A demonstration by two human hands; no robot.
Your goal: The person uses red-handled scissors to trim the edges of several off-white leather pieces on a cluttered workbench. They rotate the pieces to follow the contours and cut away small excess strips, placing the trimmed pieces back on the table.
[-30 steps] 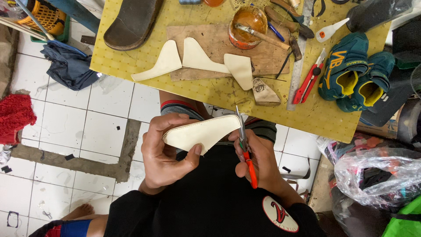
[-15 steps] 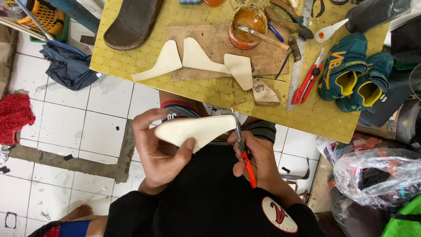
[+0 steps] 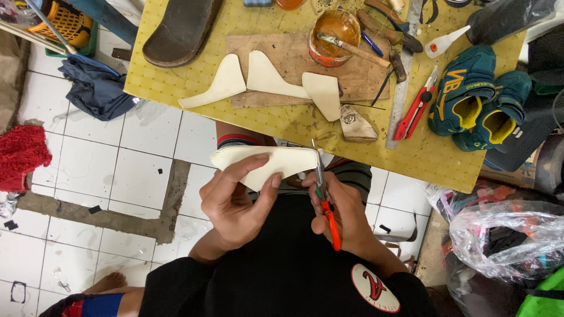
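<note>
Below the yellow table (image 3: 176,82), my left hand (image 3: 235,205) pinches the thin, bendy cream piece (image 3: 264,161) flat while my right hand (image 3: 341,211) clamps the scissors (image 3: 324,199).

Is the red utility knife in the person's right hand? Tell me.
No, the right hand holds orange-handled scissors, while the red utility knife lies on the yellow pegboard table.

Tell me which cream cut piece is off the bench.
The cream piece pinched in the left hand; the other three lie flat on the yellow bench.
</note>
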